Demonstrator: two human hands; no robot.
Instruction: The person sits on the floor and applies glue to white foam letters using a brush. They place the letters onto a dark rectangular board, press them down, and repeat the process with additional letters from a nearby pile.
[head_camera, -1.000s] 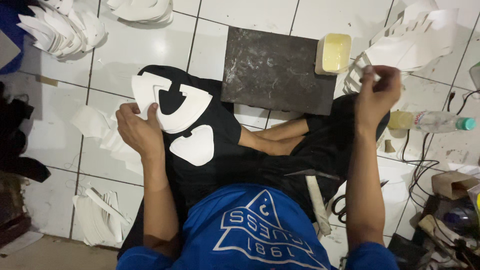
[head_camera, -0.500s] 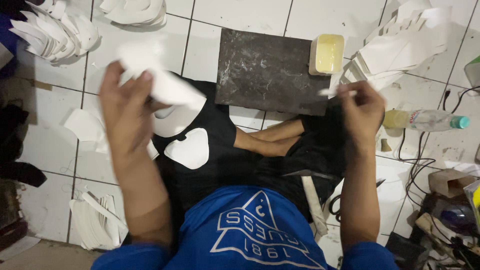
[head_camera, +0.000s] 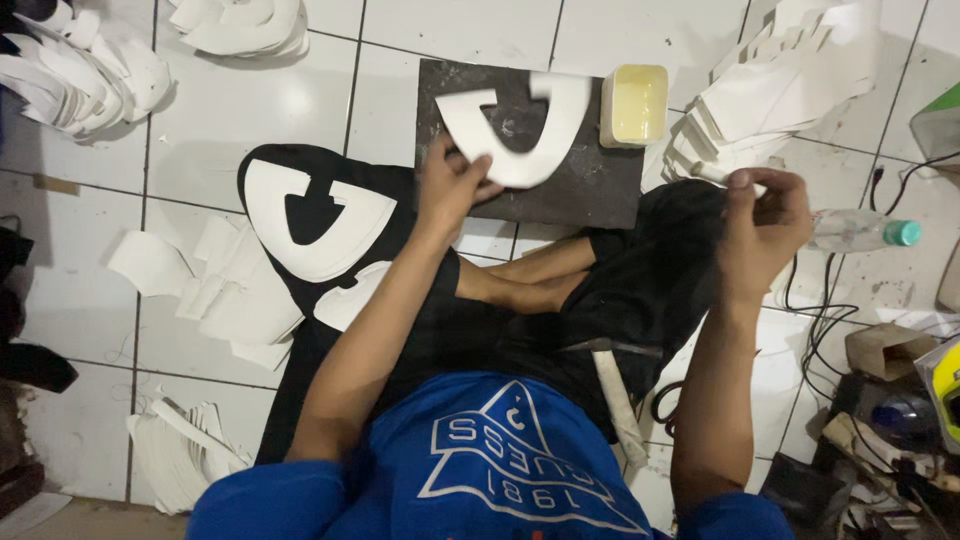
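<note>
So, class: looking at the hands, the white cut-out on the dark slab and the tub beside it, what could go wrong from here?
1. The left hand holds the white cut-out only by its edge on the dark slab; it might slip or lie crooked.
2. The open yellow tub sits right beside that piece; a nudge could tip or smear its contents.
3. The right hand is close to the leaning stack of white pieces, which could topple.

Right hand (head_camera: 765, 225) contents hidden
</note>
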